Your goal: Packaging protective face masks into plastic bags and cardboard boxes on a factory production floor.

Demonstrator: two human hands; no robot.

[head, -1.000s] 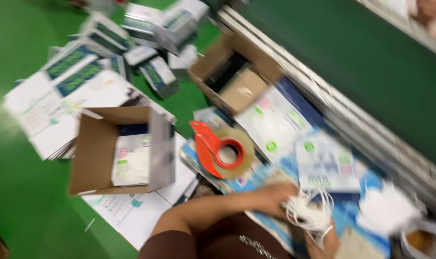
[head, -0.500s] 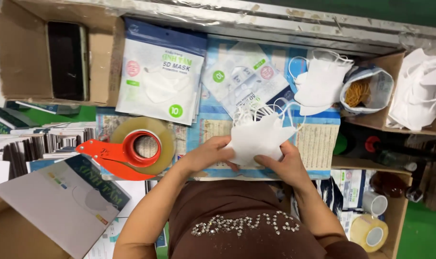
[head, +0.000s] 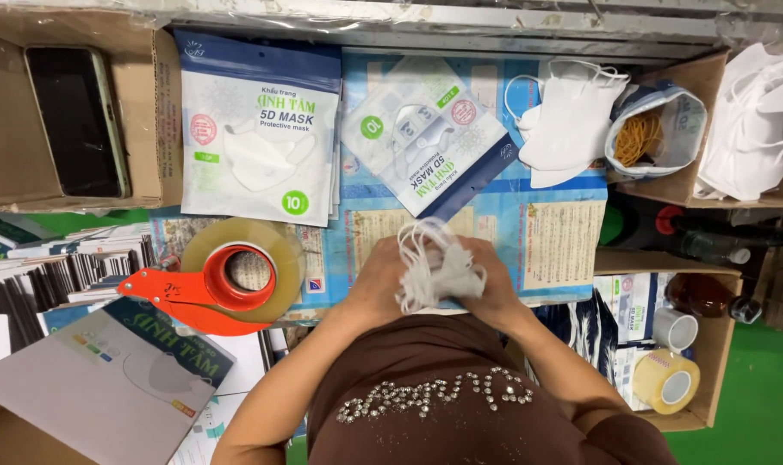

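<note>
White mask bundle (head: 435,271) is clamped between left hand (head: 379,280) and right hand (head: 486,284), both closed on it, pressed together over the surface (head: 555,202). Orange tape dispenser (head: 215,288) is sited just left of the left hand.

Bundle of white fabric face masks (head: 435,271) sits between both hands, orange-handled tape dispenser (head: 215,284) to its left; two plastic mask packets (head: 258,129) lie beyond, flat black phone (head: 74,120) in the cardboard box (head: 4,185) far left.

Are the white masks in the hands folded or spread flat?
Folded: the white masks sit bunched between left hand and right hand, ear loops sticking up.
</note>
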